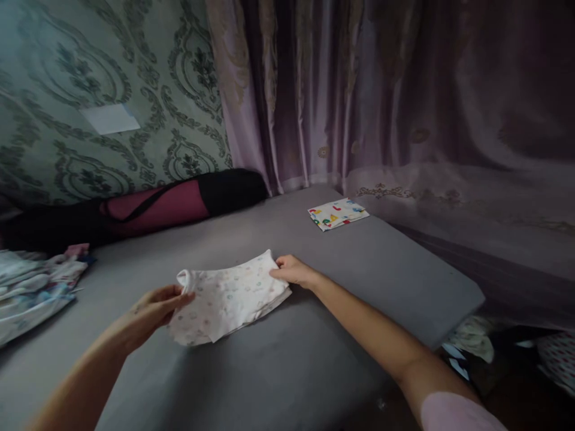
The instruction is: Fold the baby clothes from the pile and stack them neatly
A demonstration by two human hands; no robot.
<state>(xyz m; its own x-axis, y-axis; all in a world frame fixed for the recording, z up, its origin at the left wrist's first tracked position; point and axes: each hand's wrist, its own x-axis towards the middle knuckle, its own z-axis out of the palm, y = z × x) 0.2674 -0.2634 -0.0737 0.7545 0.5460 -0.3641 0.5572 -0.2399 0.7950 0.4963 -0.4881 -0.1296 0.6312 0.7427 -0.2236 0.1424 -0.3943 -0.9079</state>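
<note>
A white cloth with small pale prints [233, 293] is stretched between my two hands over the grey surface. It looks folded, with layered edges along its lower right side. My left hand [157, 306] pinches its left end, where the top corner curls over. At the opposite end, my right hand [293, 270] grips the upper right edge between thumb and fingers. Beyond it lies a flat folded cloth with colourful prints [338, 214], apart from both hands. Whether the white cloth's underside touches the surface I cannot tell.
Crumpled clothes [36, 287] lie in a pile at the left. A long black and maroon bag [157, 206] rests along the patterned wall. Purple curtains [305, 90] hang behind the grey bed-like surface [381, 269]. Fabric items [474, 338] sit below its right edge.
</note>
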